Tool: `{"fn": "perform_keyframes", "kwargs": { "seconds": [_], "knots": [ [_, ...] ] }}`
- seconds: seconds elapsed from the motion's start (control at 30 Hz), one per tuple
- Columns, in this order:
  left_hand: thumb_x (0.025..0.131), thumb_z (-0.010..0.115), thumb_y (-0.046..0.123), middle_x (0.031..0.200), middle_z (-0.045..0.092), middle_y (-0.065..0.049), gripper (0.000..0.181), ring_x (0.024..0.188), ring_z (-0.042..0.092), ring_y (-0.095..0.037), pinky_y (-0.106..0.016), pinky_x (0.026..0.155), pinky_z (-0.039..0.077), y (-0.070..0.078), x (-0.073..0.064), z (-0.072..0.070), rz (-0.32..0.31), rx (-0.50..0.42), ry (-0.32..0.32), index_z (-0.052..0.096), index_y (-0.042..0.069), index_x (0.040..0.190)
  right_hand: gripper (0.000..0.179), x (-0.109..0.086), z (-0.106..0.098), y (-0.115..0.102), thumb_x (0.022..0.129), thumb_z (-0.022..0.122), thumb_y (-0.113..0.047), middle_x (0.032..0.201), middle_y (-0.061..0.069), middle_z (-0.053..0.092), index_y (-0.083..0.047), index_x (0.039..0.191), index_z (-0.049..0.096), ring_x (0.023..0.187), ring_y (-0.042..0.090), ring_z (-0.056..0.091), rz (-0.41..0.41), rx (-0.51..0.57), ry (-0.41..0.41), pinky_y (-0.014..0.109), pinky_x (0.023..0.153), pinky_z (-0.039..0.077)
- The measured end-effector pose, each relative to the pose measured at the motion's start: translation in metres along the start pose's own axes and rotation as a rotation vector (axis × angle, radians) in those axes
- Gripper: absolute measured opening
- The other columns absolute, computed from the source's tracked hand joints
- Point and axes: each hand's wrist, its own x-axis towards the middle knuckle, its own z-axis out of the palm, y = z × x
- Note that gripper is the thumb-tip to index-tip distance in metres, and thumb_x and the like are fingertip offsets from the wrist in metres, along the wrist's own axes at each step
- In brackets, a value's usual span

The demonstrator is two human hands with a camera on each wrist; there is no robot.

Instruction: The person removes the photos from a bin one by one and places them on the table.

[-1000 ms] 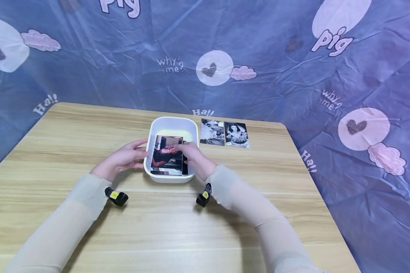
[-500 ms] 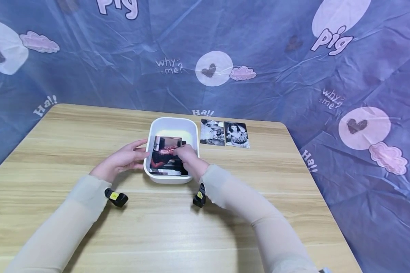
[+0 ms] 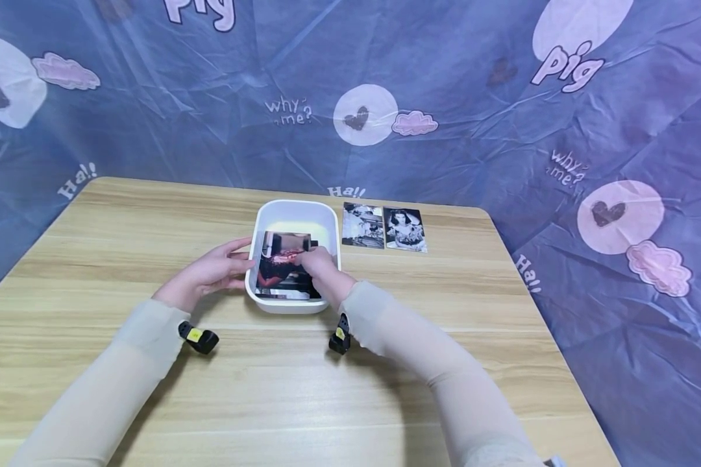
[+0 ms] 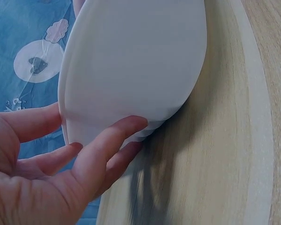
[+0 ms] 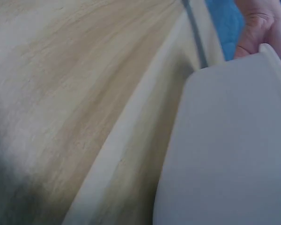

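A white plastic box point(image 3: 295, 309) stands on the table in front of me. In it lies a colour photo point(image 3: 277, 277) with red and dark tones, and a dark edge shows from beneath it at the right. With its fingers extended, my left hand point(image 3: 213, 269) touches the box's outer left wall; the left wrist view shows these fingers point(image 4: 117, 133) against the white side and rim. My right hand point(image 3: 322, 264) reaches over the right rim and pinches the photo at its right side, its lower fingers hidden. Only part of that hand appears in the right wrist view.
Two black-and-white photos, one of a busy scene point(image 3: 363, 227) and one of a person point(image 3: 405, 230), lie side by side right of the box. Behind the wooden table point(image 3: 257, 402) hangs a printed blue cloth point(image 3: 222, 130).
My right hand has moved slightly left, farther over the photo, and its fingers are more bent. The photo has shifted slightly to the left. My left hand stays where it was.
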Motion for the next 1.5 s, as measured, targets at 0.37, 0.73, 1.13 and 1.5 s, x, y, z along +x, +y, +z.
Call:
{"fn": "perform_keyframes", "kwargs": {
  "seconds": [0.37, 0.73, 1.13, 1.5],
  "knots": [
    [0.098, 0.043, -0.001, 0.156, 0.008, -0.033, 0.075, 0.114, 0.057, -0.022, -0.039, 0.098, 0.054, 0.000, -0.001, 0.001, 0.006, -0.010, -0.010, -0.007, 0.003, 0.154, 0.048, 0.000, 0.006, 0.001, 0.076, 0.062, 0.010, 0.105, 0.009, 0.064, -0.006, 0.122, 0.059, 0.097, 0.023, 0.058, -0.207, -0.119, 0.215, 0.030, 0.088, 0.053],
    [0.099, 0.043, -0.001, 0.156, 0.008, -0.034, 0.075, 0.108, 0.058, -0.017, -0.038, 0.096, 0.056, 0.000, 0.002, -0.001, 0.015, -0.013, -0.026, -0.008, 0.002, 0.153, 0.036, -0.002, 0.000, 0.000, 0.083, 0.060, 0.009, 0.104, 0.010, 0.060, -0.003, 0.116, 0.058, 0.095, 0.021, 0.056, -0.243, -0.027, 0.176, 0.027, 0.083, 0.053],
    [0.099, 0.044, 0.000, 0.155, 0.007, -0.035, 0.075, 0.103, 0.060, -0.012, -0.040, 0.097, 0.055, 0.001, 0.002, -0.002, 0.022, -0.006, -0.033, -0.008, 0.003, 0.153, 0.035, -0.006, -0.003, -0.006, 0.084, 0.062, 0.006, 0.081, -0.003, 0.049, -0.004, 0.118, 0.061, 0.078, 0.012, 0.048, -0.284, 0.010, 0.152, 0.019, 0.069, 0.047],
    [0.098, 0.044, 0.000, 0.156, 0.007, -0.034, 0.075, 0.109, 0.059, -0.018, -0.039, 0.097, 0.055, -0.001, 0.003, -0.004, 0.017, -0.008, -0.025, -0.008, 0.002, 0.153, 0.037, 0.006, -0.061, -0.022, 0.087, 0.063, 0.003, 0.107, 0.014, 0.067, -0.004, 0.123, 0.059, 0.076, 0.012, 0.061, -0.177, 0.377, 0.050, 0.024, 0.075, 0.060]
  ]
}}
